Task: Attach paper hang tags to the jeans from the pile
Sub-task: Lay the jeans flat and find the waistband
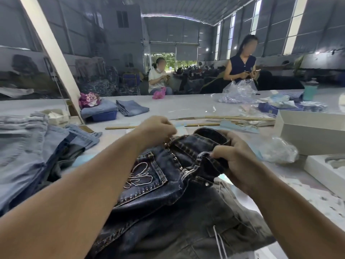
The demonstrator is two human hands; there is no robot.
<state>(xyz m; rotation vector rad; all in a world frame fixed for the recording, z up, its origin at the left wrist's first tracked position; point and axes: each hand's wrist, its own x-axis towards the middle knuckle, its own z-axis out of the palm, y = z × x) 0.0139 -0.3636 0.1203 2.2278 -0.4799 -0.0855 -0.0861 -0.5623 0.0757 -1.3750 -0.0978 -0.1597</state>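
Dark blue jeans (158, 186) with a studded, embroidered back pocket lie in front of me on the white table (186, 107). My left hand (155, 130) is closed at the far edge of the waistband, pinching something small that I cannot make out. My right hand (231, 156) grips the folded waistband near a belt loop. Under them lies a grey-black pair (196, 230) with a white string on it. A pile of light blue jeans (28, 152) sits at my left. Pale blue paper tags (240, 128) lie beyond my hands.
White boxes (309, 133) and a crumpled plastic bag (278, 150) stand at the right. Folded jeans (130, 107) and a blue basket (104, 115) sit further back. Wooden strips (203, 124) cross the table. Two people work behind the table.
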